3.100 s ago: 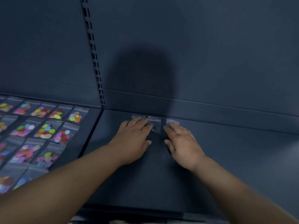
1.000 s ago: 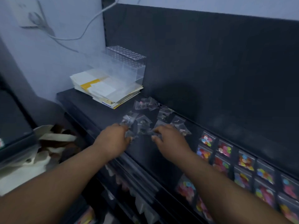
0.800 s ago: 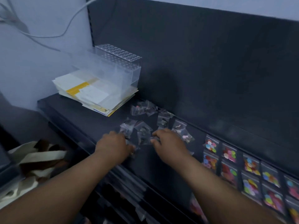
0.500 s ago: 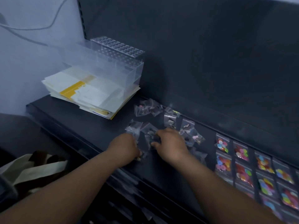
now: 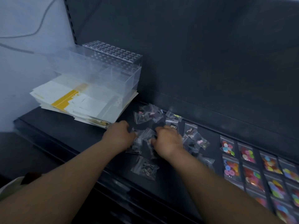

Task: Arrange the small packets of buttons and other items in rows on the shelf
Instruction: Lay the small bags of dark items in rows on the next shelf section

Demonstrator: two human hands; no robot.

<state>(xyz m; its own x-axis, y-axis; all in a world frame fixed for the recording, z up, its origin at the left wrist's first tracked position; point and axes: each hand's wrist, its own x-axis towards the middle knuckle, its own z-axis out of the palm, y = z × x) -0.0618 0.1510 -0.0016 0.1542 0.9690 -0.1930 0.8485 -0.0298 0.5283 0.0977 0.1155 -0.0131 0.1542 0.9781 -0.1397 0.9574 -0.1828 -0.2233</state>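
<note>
A loose heap of small clear packets with tiny items lies scattered on the dark shelf. My left hand and my right hand are down in the middle of the heap, fingers curled round clear packets between them. One packet lies by itself just in front of my hands. To the right, packets of coloured buttons lie flat in neat rows.
A stack of white and yellow papers with a clear plastic organiser on top sits at the shelf's left end. The dark back panel rises behind. Cables hang on the pale wall at left.
The view has swung from an empty shelf section to the loose heap at the left. Both hands have closed in on the packets and gathered some between them.
</note>
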